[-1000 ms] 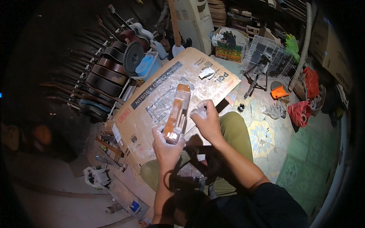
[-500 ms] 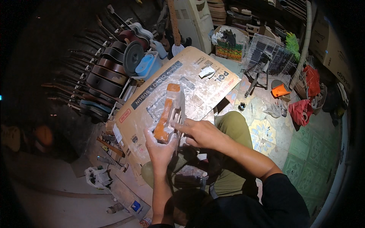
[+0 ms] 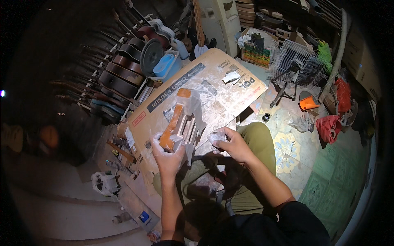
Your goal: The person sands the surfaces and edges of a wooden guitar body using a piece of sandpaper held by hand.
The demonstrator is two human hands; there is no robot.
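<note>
My left hand (image 3: 168,160) is closed around the near end of a dusty wooden piece (image 3: 177,117). Its edge is orange-brown and curves inward at the middle. The other face is grey with powder and has long parallel slots; I cannot tell what the piece belongs to. To its right, apart from it, my right hand (image 3: 234,146) pinches a small greyish-white scrap (image 3: 216,137) that looks like folded sandpaper. Both hands are above my lap, in front of a powder-covered cardboard sheet (image 3: 168,95).
A crumpled white scrap (image 3: 232,78) lies on the cardboard. Several guitars (image 3: 119,82) stand racked at the left, near a blue tub (image 3: 166,65). At the right are a wire cage (image 3: 295,61), an orange container (image 3: 308,102) and a red bag (image 3: 328,128).
My right hand has drawn back to the right from the slotted face, and the scrap between its fingers now shows. The wooden piece has tilted, turning its slots more into view.
</note>
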